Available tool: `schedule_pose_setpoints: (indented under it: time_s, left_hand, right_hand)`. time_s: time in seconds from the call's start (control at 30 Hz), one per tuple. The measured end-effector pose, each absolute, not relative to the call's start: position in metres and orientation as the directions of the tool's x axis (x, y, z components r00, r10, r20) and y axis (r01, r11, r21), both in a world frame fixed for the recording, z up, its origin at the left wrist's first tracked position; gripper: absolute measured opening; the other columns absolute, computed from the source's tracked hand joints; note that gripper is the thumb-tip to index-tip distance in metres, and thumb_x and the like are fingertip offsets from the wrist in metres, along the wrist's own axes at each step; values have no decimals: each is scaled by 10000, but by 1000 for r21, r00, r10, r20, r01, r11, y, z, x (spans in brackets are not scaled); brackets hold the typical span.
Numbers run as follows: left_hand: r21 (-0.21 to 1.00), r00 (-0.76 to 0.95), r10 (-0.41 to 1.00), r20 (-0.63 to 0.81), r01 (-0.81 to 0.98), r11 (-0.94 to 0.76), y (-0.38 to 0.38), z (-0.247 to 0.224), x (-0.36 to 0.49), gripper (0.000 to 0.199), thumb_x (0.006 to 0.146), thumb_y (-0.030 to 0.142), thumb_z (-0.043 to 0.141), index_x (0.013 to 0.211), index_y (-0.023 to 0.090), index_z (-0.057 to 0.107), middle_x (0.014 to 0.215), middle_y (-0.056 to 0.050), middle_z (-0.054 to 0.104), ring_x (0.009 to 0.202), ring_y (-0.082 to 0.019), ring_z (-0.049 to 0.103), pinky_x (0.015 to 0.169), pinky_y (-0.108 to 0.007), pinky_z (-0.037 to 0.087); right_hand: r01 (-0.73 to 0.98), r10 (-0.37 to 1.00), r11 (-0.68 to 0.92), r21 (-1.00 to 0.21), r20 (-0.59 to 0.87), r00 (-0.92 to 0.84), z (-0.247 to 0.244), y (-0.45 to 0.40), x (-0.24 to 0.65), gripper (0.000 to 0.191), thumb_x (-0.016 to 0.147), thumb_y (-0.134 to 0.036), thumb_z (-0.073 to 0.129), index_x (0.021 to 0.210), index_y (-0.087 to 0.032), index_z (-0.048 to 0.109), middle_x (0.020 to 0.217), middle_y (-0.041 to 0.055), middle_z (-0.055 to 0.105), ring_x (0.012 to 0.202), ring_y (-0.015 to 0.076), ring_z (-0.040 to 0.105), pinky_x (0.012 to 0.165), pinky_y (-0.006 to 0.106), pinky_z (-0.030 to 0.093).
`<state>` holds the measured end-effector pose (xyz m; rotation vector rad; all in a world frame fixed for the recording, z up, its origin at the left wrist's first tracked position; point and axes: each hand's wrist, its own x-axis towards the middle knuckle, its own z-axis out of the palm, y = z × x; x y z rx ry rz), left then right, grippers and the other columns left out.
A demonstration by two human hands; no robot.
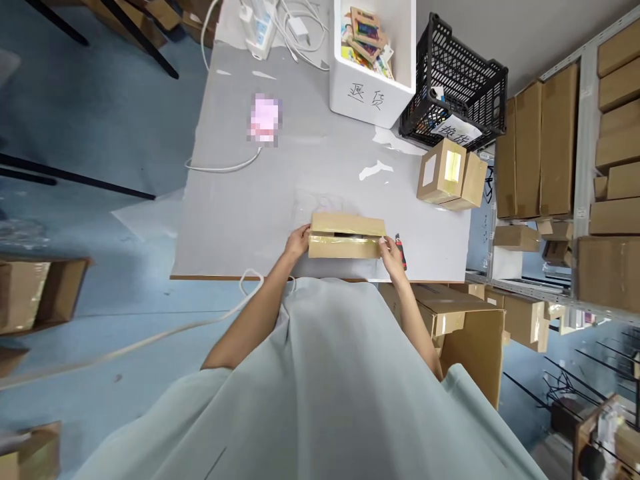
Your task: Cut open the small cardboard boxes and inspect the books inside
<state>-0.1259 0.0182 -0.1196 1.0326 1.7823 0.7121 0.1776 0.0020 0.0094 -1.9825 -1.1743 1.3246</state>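
Head: hands hold carton; grey table, seemingly storeroom.

The table leaves room between the carton and white bin, the cutter obstructing at right.

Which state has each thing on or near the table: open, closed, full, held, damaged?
Box between the hands: flaps partly open, a dark gap between.
Left hand: at the box's left end.
Right hand: at its right end.
Utility knife: lying down; blade unclear.
White bin: open, partly filled.
Black crate: open, items inside.
Small boxes: look closed, taped.
Grey table covering: torn in places.
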Motion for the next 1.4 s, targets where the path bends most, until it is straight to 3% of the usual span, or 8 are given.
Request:
schedule_pose_setpoints:
  time_s: [0.13, 0.3, 0.47, 0.63, 0.73, 0.87, 1.13, 1.4]
  left_hand:
    - [829, -283, 873, -396, 299, 473, 4, -95, -140, 438, 1007, 401, 570, 1277, 133, 787, 1384, -197, 816, 1254, -326, 763, 1164, -458, 581]
    - [865, -271, 907, -324, 303, 399, -23, -38, -139, 404, 1061, 502, 593, 1198, 176, 788, 1223, -128, 842, 1066, -265, 791, 1018, -370, 626]
    - [853, -89, 962, -258, 447, 270, -36, 4, -112, 255, 1038, 358, 643, 1174, 223, 811, 1284, -101, 823, 1015, -264, 780, 987, -376, 630]
    - [807, 242, 946, -217, 589, 35, -49, 5, -84, 356, 1016, 172, 594, 1272, 241, 831, 1377, -110, 814, 1276, -332, 719, 1137, -458, 586]
    - [713, 261, 926, -272, 701, 12, -63, -3, -78, 477, 1031, 125, 538, 1409, 232, 809, 1556, -132, 746, 1294, -357, 687, 1103, -495, 597]
    - [635, 249, 919, -304, 773, 1, -73, -11, -80, 609, 1023, 82, 526, 1579, 231, 725, 1749, -138, 601, 1308, -373, 677, 1094, -511, 601]
    - [491, 276, 903, -329, 867, -86, -65, 4, -77, 669, 1063, 52, 401, 1641, 250, 673, 1703, -154, 625, 1350, -382, 652, 1052, -515, 615]
    - [482, 55, 969, -241, 873, 70, -78, 21, -110, 587, 1042, 294, 724, 1626, 265, 665, 1662, -179, 615, 1396, -441, 605, 1151, -577, 582]
  right_hand:
    - [356, 863, -505, -786, -465, 197, 12, -8, 173, 752, 996, -741, 688, 1484, -168, 692, 1412, 201, 787, 1297, 304, 757, 1096, 446, 623]
    - [287, 848, -529, -799, -513, 134, 31, -16, 180, 666, 1023, -735, 674, 1401, -191, 739, 1105, 119, 863, 790, 206, 788, 672, 299, 578]
    - [555, 739, -533, -639, -671, -62, 44, -8, 177, 537, 1040, -620, 710, 1337, -186, 822, 915, 45, 850, 512, 149, 612, 618, 322, 562]
    - [801, 806, -245, -546, -574, -145, 51, 15, 154, 697, 1073, -347, 661, 1760, -283, 560, 879, 13, 823, 831, 286, 772, 1064, 467, 607]
    - [830, 855, -94, -550, -471, -215, 52, 34, 141, 813, 1092, -306, 585, 1868, -296, 344, 1146, 72, 858, 1096, 327, 787, 1156, 507, 574]
    - [799, 855, 38, -600, -395, -337, 44, 56, 131, 824, 1080, -245, 560, 1871, -290, 333, 1562, 113, 752, 1393, 356, 710, 1248, 533, 541]
    - [888, 768, 188, -420, -500, -399, 38, 50, 123, 859, 1116, -239, 539, 1905, -291, 203, 1687, 180, 636, 1344, 445, 737, 1187, 610, 575]
    - [874, 900, 52, -483, -357, -251, 45, 33, 175, 1071, 1010, -405, 843, 1892, -353, 240, 1740, 194, 532, 1431, 473, 653, 1215, 642, 561]
